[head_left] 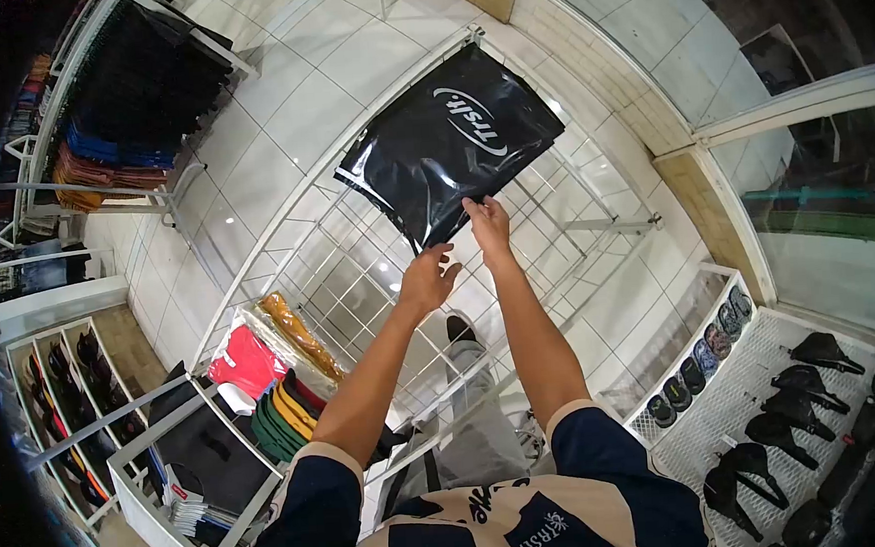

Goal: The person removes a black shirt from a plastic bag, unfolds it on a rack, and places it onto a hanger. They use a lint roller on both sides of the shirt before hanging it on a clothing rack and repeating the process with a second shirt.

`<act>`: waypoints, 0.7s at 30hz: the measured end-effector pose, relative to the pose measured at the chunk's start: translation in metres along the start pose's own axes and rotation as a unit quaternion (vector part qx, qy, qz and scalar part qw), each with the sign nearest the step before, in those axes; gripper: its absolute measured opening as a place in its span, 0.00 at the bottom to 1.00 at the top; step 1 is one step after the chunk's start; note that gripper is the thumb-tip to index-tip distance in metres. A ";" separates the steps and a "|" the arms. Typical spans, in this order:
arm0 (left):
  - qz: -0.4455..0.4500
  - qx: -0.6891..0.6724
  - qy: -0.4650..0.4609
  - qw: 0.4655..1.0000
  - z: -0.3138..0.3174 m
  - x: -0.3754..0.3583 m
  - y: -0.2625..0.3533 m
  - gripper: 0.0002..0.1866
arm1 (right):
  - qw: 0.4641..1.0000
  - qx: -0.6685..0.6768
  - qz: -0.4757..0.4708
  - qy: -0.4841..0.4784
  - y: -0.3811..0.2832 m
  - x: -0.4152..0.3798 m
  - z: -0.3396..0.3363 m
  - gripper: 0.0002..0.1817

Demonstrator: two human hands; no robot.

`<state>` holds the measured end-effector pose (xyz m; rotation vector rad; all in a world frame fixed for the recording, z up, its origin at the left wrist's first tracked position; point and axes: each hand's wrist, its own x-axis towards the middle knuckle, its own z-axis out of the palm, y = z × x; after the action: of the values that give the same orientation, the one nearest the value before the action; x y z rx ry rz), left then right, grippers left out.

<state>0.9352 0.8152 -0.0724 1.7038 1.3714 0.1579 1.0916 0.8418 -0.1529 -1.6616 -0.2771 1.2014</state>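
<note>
Far left: clothes rack [126, 102] with dark folded garments on top, blue and orange-brown ones under. Below it, a white shelf unit [59, 397] with dark shoes in its compartments.

Lower left: white display stand [178, 460] with a red packet [245, 360], a stack of folded shirts [284, 418] in green, yellow and dark colours, and clear-wrapped orange-brown items [299, 334] just beside.

Centre: white wire grid panel [357, 268], standing upright over the tiled floor [286, 92]. Black plastic bag [450, 142], glossy, white lettering, held flat against the upper part of the grid, tilted, one corner pointing down toward the hands.

Left hand [426, 279]: arm raised, fingers loosely curled, grip released, just below the bag's lower corner. Cannot tell whether the fingertips touch it.

Right hand [490, 225]: arm raised, grip grasping the bag's lower edge, fingers pinched on the plastic.

Person wears a dark and beige shirt with short sleeves.

Right: white rack [746, 395] with small dark items in a row along its raised edge and black bicycle saddles [796, 402] laid across it. Glass shopfront [786, 72] behind.
</note>
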 end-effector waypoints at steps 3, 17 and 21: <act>-0.012 -0.022 0.019 1.000 -0.004 0.001 -0.004 0.22 | 0.996 -0.062 -0.007 0.060 -0.014 -0.005 0.010 0.41; -0.028 -0.122 0.092 0.988 -0.025 -0.008 -0.004 0.19 | 0.993 0.095 -0.034 0.057 -0.053 0.045 0.026 0.27; -0.072 -0.217 0.136 0.964 -0.027 -0.027 -0.019 0.16 | 0.998 0.039 -0.047 0.015 -0.076 -0.001 0.020 0.16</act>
<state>0.8956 0.8070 -0.0583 1.2426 1.5209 0.5837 1.1019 0.8873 -0.0901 -1.5798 -0.2829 1.1025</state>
